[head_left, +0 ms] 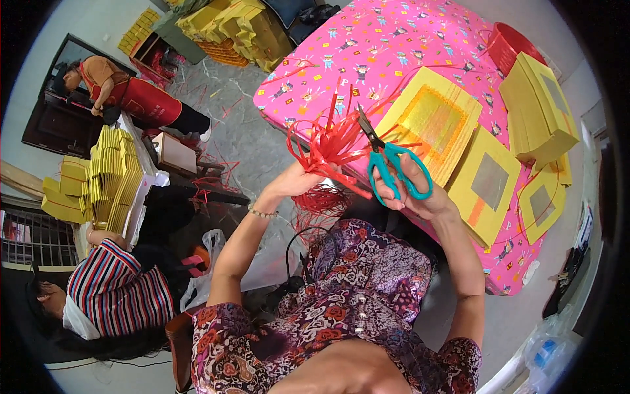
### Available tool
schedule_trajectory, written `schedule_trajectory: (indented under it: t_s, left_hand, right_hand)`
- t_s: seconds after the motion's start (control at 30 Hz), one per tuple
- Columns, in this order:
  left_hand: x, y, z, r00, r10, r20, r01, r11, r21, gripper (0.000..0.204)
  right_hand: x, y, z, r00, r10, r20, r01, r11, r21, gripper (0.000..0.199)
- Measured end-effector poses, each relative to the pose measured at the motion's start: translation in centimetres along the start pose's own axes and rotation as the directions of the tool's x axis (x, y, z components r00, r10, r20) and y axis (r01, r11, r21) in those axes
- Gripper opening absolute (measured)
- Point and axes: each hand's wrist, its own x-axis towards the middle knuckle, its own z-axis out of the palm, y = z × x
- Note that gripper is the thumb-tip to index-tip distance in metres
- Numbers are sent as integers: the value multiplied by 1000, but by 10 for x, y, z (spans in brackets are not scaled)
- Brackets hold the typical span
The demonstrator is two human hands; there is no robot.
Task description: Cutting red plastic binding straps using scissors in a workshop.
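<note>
My left hand (295, 178) is closed round a bunch of shiny red plastic ribbon strips (328, 141), whose loose ends fan out upward and to the right. In my right hand (423, 197) is a pair of scissors (376, 142) with teal handles and dark blades, my fingers through the handle loops. The blades point up and away from me, just right of the bunch, and some strips pass close by them. Whether the blades touch any strip, I cannot tell. Both hands are raised in front of me at the near edge of a pink patterned table (315, 85).
Yellow paper stacks (430, 121) lie beyond my right hand, with a taller yellow stack (538, 111) and a red basket (515, 46) farther right. Red strands (318, 200) hang below my left hand. Two people work at the left near a table of folded yellow paper (115, 174).
</note>
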Motion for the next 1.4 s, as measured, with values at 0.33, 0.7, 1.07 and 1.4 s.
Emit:
schedule_trajectory:
  t_s: [0.33, 0.7, 1.07, 1.4]
  left_hand:
    - [2, -12, -8, 998, 17, 61, -3, 973, -231, 19]
    - [-2, -3, -8, 997, -28, 78, 51, 951, -305, 21]
    - [-3, -6, -7, 998, -7, 58, 24, 958, -287, 20]
    - [-3, -4, -7, 999, -35, 34, 41, 981, -188, 14]
  right_hand:
    - [-10, -1, 0, 996, -53, -75, 50, 998, -35, 62]
    - [-3, 14, 0, 998, 14, 57, -21, 994, 108, 63]
    - [-5, 8, -2, 998, 26, -52, -26, 1000, 8, 59]
    - [-8, 14, 10, 997, -4, 80, 4, 1000, -3, 62]
